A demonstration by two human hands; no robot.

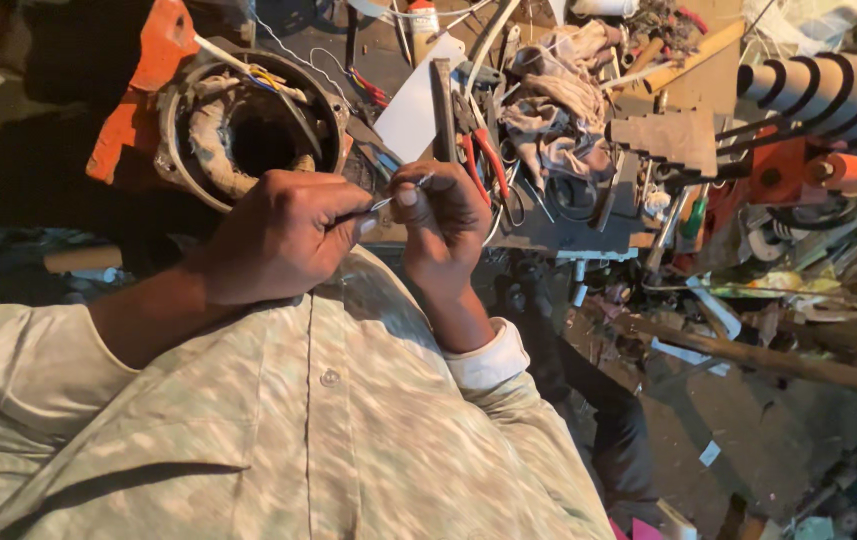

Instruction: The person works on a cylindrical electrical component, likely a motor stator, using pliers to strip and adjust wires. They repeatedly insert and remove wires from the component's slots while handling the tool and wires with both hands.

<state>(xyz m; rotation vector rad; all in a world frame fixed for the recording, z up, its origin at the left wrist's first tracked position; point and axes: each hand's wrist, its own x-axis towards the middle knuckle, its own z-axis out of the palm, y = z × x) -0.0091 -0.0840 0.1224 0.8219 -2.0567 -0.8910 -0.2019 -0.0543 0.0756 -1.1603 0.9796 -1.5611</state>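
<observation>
Above the cluttered bench (569, 225): left hand (284, 235) and right hand (444, 220) both pinch a thin wire (389, 200). Motor stator (249, 125) lies open, its leads loose; wiring looks unfinished.

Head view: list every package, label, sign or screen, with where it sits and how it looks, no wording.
White blank card: flat sheet leaning on the cluttered bench, just beyond the right hand.
Small bottle: top edge of the bench, white with a red band, label too small to make out.
No signs or screens visible.

Repair workshop: motor stator (254, 130), pliers (484, 150)
</observation>
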